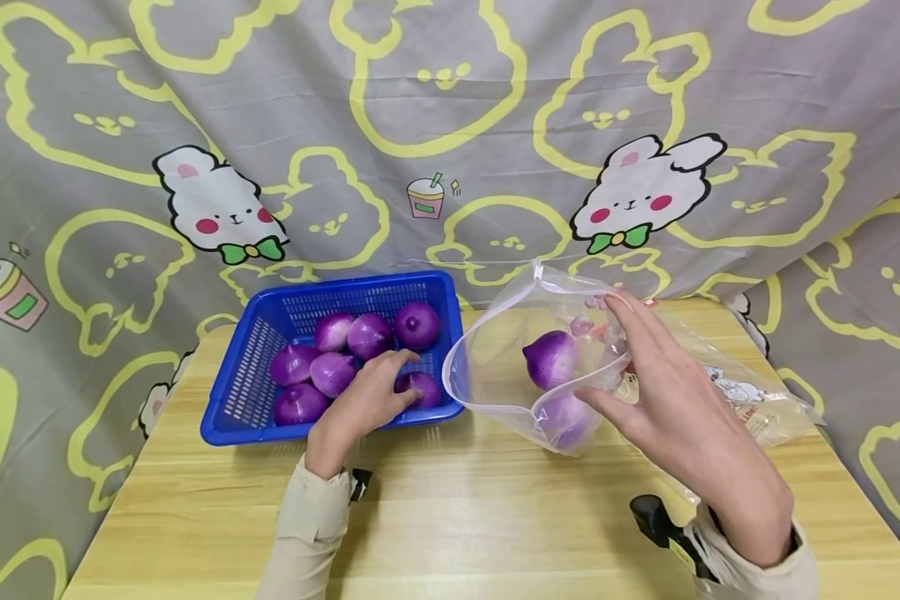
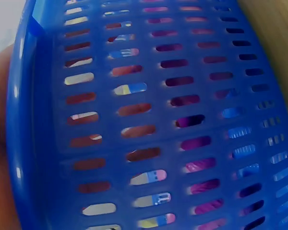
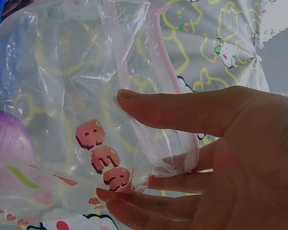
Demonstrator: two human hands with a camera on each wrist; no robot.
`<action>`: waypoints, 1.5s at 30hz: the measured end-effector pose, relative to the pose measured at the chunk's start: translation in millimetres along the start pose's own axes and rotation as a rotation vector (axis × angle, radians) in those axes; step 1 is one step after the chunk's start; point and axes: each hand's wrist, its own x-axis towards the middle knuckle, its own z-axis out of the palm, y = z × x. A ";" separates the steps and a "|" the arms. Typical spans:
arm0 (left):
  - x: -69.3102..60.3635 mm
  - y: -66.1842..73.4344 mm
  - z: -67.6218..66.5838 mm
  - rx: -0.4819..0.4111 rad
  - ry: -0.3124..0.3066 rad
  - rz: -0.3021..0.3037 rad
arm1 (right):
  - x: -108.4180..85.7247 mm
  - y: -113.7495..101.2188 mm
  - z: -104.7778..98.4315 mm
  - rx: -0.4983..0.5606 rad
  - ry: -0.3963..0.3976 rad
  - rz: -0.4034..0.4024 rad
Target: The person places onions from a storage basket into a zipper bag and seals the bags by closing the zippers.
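Note:
In the blue basket (image 1: 228, 423) lie several purple onions (image 1: 300, 405). My left hand (image 1: 367, 398) reaches over the basket's near side, its thumb and index finger spread above an onion (image 1: 429, 392) in the near right corner; contact is unclear. The left wrist view shows mostly the basket's slotted wall (image 2: 120, 158). My right hand (image 1: 682, 408) holds the rim of a clear zip bag (image 1: 487, 367), thumb on one side and fingers on the other. The bag's mouth gapes toward the basket. Two onions lie inside it, one (image 1: 551, 360) above the other (image 1: 566, 419).
More clear plastic packaging (image 1: 765, 408) with printed cartoons lies right of the bag, partly behind my right hand. The wooden table (image 1: 450, 517) meets a grey patterned curtain (image 1: 390, 100) at the back.

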 end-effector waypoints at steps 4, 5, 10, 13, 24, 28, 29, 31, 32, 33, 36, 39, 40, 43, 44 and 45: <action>0.7 -3.1 0.2 -0.050 -0.036 -0.043 | 0.2 -0.8 0.2 -0.022 0.002 0.003; 0.7 -3.8 0.3 -0.061 -0.046 -0.063 | 0.2 -1.1 0.4 -0.028 0.000 0.007; 0.6 -6.2 2.1 -0.075 -0.086 -0.137 | -0.2 -2.1 1.2 -0.039 -0.014 0.020; 0.4 -6.7 3.4 -0.070 -0.081 -0.137 | -0.4 -1.9 1.6 -0.035 -0.017 0.015; -2.9 -0.1 0.1 0.025 -0.013 -0.027 | -1.8 -0.4 2.9 -0.031 -0.024 0.005; -2.7 2.9 -2.5 0.035 0.008 -0.011 | -2.4 0.2 2.5 -0.030 -0.022 0.010; -2.8 3.6 -3.3 0.038 0.013 -0.011 | -2.4 0.3 2.5 -0.031 -0.021 0.011; -2.9 4.6 -4.9 0.040 0.027 -0.009 | -2.3 0.5 2.4 -0.029 -0.019 0.013; -3.1 5.4 -6.0 0.038 0.034 -0.009 | -2.1 0.5 2.2 -0.027 -0.018 0.013; -3.2 6.0 -7.0 0.037 0.041 -0.007 | -2.0 0.5 2.3 -0.027 -0.018 0.012; -3.8 7.7 -9.6 0.033 0.059 0.008 | -1.3 0.4 2.2 -0.025 -0.017 0.009; -4.6 9.4 -11.3 0.034 0.081 0.031 | -0.7 0.4 2.0 -0.027 -0.020 0.006; -5.0 10.2 -11.9 0.037 0.089 0.039 | -0.5 0.5 2.0 -0.029 -0.021 0.005; -6.2 13.4 -14.1 0.045 0.113 0.050 | 0.0 0.6 2.0 -0.035 -0.023 0.004; -6.5 14.6 -14.9 0.047 0.120 0.052 | 0.2 0.6 2.1 -0.037 -0.023 0.003; -6.8 15.9 -15.7 0.049 0.124 0.052 | 0.3 0.5 2.3 -0.040 -0.022 0.003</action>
